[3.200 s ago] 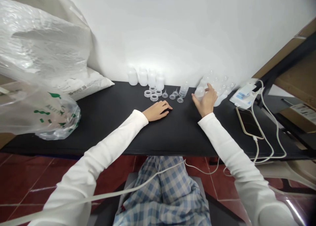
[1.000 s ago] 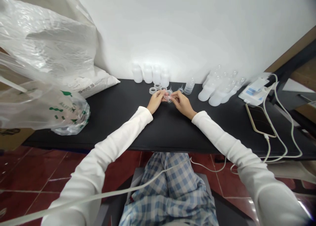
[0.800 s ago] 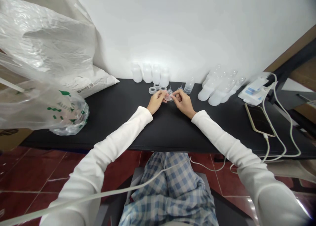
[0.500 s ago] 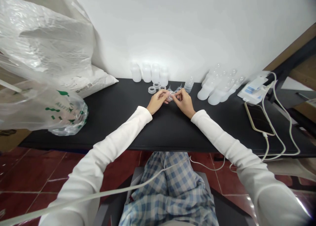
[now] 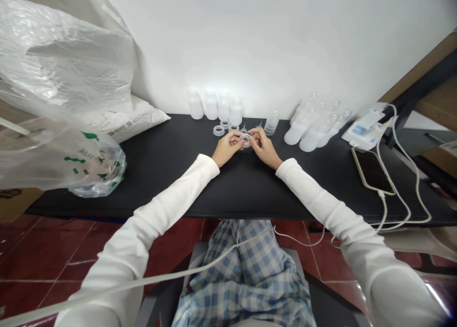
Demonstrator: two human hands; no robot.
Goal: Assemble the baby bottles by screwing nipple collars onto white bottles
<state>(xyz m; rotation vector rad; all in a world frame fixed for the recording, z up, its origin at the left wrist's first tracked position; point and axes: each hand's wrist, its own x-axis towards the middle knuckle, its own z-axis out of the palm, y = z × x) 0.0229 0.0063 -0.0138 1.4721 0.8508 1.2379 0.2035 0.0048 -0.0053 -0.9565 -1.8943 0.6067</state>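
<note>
Between both hands, just above the black table (image 5: 160, 174), is a clear plastic screw ring (image 5: 245, 138). My left hand (image 5: 227, 147) grips its left side, fingers closed. On the right rim are the pinched fingers of my right hand (image 5: 263, 147). Just behind them, small clear pointed pieces (image 5: 244, 128) show in part; the hands cover the rest. Loose screw rings (image 5: 219, 130) lie beyond my left hand. A stack of clear caps (image 5: 272, 123) stands behind my right hand.
Several frosted bottles (image 5: 211, 105) stand along the wall. More bottles with domed tops (image 5: 310, 132) lean together at right. Farther right are a white box (image 5: 364, 127) and a phone (image 5: 373, 170) with a cable. Plastic bags (image 5: 96, 160) and a white sack (image 5: 124, 117) fill the left.
The ring has turned so that its round opening shows more plainly. The fingers of my right hand have shifted slightly along its rim; both hands stay in nearly the same place.
</note>
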